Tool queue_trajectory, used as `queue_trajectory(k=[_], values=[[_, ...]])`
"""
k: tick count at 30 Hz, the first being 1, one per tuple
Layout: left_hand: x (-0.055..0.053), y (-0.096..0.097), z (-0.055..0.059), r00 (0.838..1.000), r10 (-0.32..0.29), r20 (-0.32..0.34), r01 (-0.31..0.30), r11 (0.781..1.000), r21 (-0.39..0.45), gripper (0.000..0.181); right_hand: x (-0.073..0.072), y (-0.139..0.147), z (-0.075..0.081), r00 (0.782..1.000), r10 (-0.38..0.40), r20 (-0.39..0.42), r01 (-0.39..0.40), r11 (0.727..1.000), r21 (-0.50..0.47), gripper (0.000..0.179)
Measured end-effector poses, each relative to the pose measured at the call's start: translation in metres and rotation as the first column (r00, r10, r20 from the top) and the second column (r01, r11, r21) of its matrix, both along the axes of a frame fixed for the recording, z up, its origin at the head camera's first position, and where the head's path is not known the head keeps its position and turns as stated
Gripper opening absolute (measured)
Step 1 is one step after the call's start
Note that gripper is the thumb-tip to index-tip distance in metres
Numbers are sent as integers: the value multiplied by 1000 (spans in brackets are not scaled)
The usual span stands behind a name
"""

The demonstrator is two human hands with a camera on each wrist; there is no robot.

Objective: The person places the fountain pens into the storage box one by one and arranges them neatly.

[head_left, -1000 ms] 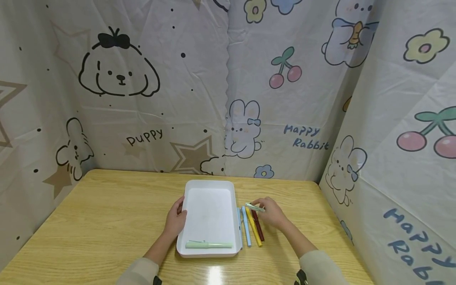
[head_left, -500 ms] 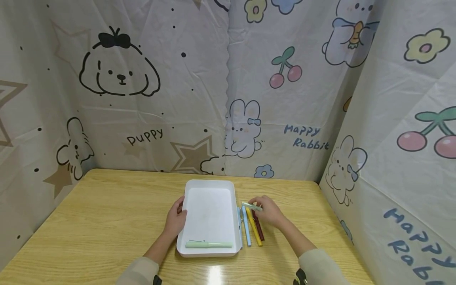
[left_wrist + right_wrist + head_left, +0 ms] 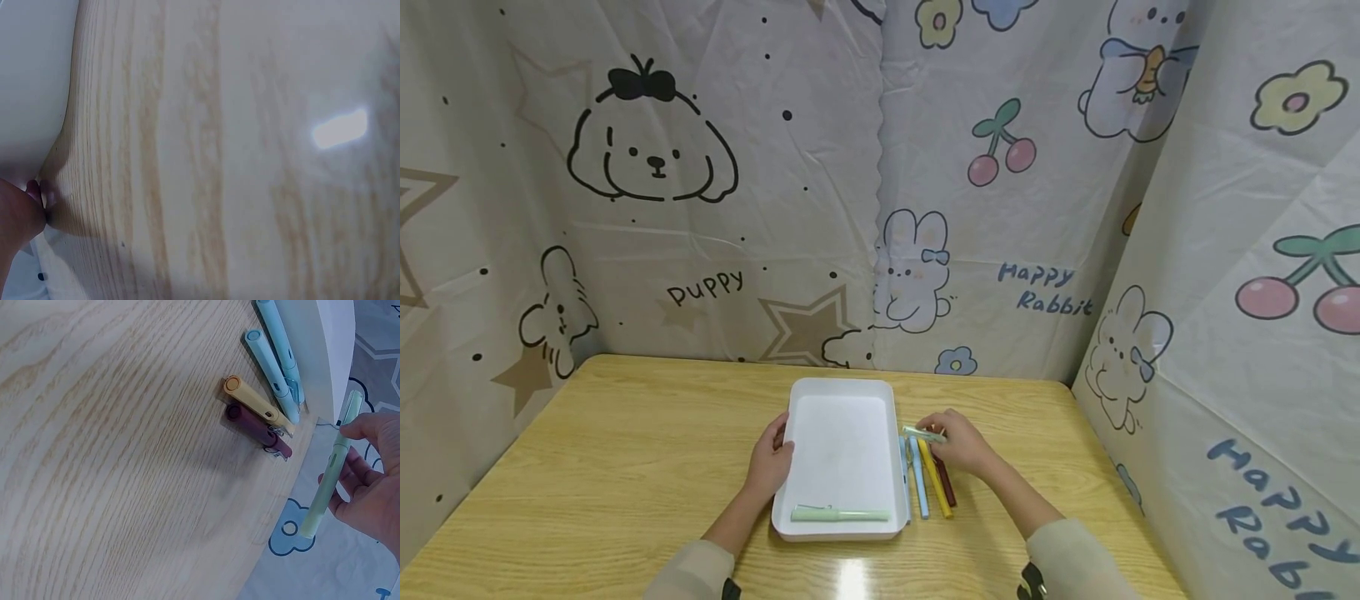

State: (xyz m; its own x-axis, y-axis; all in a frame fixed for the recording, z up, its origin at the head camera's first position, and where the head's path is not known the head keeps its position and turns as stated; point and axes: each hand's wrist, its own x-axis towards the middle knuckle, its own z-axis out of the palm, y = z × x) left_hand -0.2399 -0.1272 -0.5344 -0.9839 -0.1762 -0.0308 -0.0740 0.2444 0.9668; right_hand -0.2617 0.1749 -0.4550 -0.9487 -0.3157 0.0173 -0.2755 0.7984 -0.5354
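A white tray [image 3: 842,454] lies on the wooden table, with one light green pen [image 3: 839,516] across its near end. My left hand [image 3: 771,458] holds the tray by its left side; the left wrist view catches only part of this hand [image 3: 22,212] low beside the tray's wall [image 3: 37,75]. My right hand [image 3: 958,442] pinches a second light green pen [image 3: 328,478] between thumb and fingers, raised above the far ends of the pens right of the tray. Those are two light blue pens [image 3: 269,369], a yellow pen [image 3: 256,400] and a dark red pen [image 3: 253,425].
The wooden table [image 3: 662,450] reaches back to a printed cloth [image 3: 805,208] hanging behind it. More of this cloth [image 3: 1240,375] closes off the right side. The row of pens lies close along the tray's right wall.
My right hand has moved slightly left toward the tray with the light green pen in its fingers. The left hand and the tray have stayed in place.
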Motion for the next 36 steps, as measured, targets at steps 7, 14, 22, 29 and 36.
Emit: queue_trajectory(k=[7,14,22,29,36], values=[[0,0,-1,1000,3,-2,-3,1000,-5,52,3,-4,3,999,40,7,-40,999,-7,33],[0,0,-1,1000,11,-22,-11,1000,6,51,5,-11,10,998,63,21,-63,998,-6,35],[0,0,-1,999,-2,-47,2,1000,9,51,5,-17,11,996,87,10,-87,996,1,33],[0,0,-2,999,-2,-38,2,1000,0,51,7,-22,10,990,139,3,-139,990,9,34],[0,0,-1,999,-2,-34,2,1000,2,50,10,-30,13,987,162,16,-162,987,9,33]])
